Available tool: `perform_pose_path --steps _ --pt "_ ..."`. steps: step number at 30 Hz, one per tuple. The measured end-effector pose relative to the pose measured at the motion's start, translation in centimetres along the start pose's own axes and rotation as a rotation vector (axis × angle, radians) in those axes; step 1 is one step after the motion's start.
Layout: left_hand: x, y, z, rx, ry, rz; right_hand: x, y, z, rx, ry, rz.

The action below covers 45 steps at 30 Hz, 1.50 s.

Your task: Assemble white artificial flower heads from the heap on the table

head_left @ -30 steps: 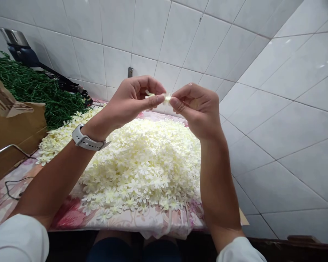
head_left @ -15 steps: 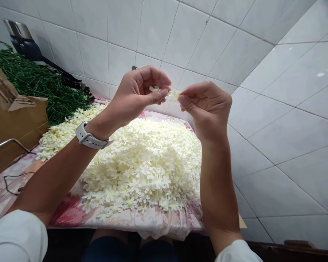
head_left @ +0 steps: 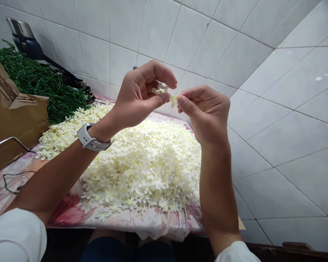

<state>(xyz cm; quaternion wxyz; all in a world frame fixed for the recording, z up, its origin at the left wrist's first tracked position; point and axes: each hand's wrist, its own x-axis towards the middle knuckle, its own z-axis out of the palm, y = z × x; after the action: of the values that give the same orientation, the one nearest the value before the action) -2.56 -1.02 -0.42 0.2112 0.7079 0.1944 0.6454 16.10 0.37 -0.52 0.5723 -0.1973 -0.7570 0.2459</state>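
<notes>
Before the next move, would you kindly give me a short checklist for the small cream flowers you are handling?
Left hand holds the cream artificial flower between thumb and fingers: ok.
Right hand pinches the small pale piece: ok, though what the piece is cannot be told at this size.
Flower and piece joined to each other: cannot tell, they sit very close together.
Pile of cream flowers lies on the floral cloth below both hands, apparently within reach: ok.
</notes>
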Motion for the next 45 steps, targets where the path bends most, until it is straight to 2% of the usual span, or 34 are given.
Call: perform_pose_path --steps 6,12,17,22,28,30,35,41,45 --pt "0.0 -0.4 0.1 -0.006 0.008 -0.017 0.0 0.2 0.2 0.017 -0.006 0.027" --pt "-0.1 -1.0 0.3 -0.239 -0.008 -0.008 -0.2 -0.3 0.6 -0.036 -0.018 -0.064" --pt "0.1 -1.6 0.3 -0.242 0.002 -0.011 -0.2 0.0 0.5 -0.189 -0.034 -0.189" --pt "0.2 -1.8 0.3 -0.208 -0.019 -0.014 -0.1 0.1 0.4 -0.248 -0.044 -0.234" --pt "0.0 -1.7 0.3 -0.245 -0.028 0.044 0.0 -0.1 0.3 -0.216 -0.029 -0.162" --pt "0.0 -1.6 0.4 -0.193 -0.015 0.075 0.0 -0.3 0.4 -0.16 -0.01 -0.127" --pt "0.0 -1.2 0.7 -0.065 -0.012 0.05 -0.3 -0.6 1.0 -0.005 0.007 -0.027" --pt "-0.7 -0.7 1.2 0.071 0.015 0.174 -0.5 -1.0 1.1 0.115 0.008 0.067" --pt "-1.1 -0.5 1.4 0.218 0.078 0.287 -0.5 -1.6 1.0 0.032 0.028 0.093"
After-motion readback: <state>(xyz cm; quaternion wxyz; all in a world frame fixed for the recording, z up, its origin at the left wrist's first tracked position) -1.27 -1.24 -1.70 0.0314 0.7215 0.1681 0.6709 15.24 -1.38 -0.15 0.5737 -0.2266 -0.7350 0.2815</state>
